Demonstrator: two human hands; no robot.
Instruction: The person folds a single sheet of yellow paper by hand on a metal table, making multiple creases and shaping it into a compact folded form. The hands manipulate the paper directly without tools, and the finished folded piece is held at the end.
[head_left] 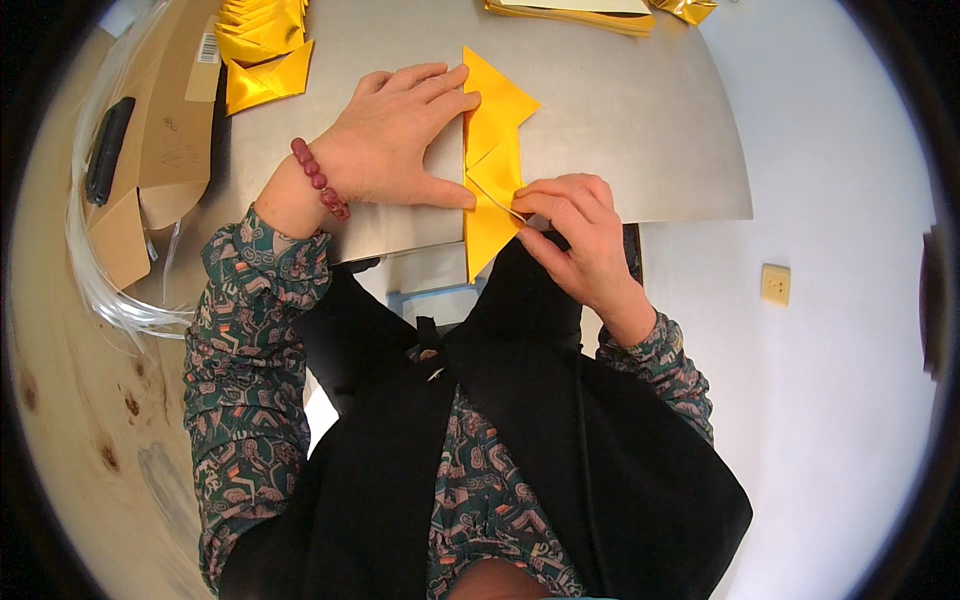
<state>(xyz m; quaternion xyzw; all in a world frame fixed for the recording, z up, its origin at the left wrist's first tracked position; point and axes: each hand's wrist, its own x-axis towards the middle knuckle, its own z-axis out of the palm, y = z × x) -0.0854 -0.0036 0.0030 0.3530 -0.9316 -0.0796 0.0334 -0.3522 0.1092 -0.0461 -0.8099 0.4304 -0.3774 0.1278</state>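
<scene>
A shiny gold sheet of paper [492,150], folded into a long pointed shape, lies on the metal table near its front edge. My left hand [395,140], a dark red bead bracelet at its wrist, is spread open. Its fingertips and thumb touch the paper's left edge, the fingers near the top and the thumb lower down. At the paper's lower right side, my right hand [570,225] is closed in a pinch on a folded flap, which lifts slightly and shows a thin pale edge. The lower tip of the paper reaches past the table edge.
Several folded gold paper pieces [265,60] stand nested at the far left. A stack of gold-edged sheets [580,14] lies at the back, beside another gold piece [688,8]. On the left are an open cardboard box [160,160] and clear plastic wrap [95,270]. A white wall [830,400] bounds the right.
</scene>
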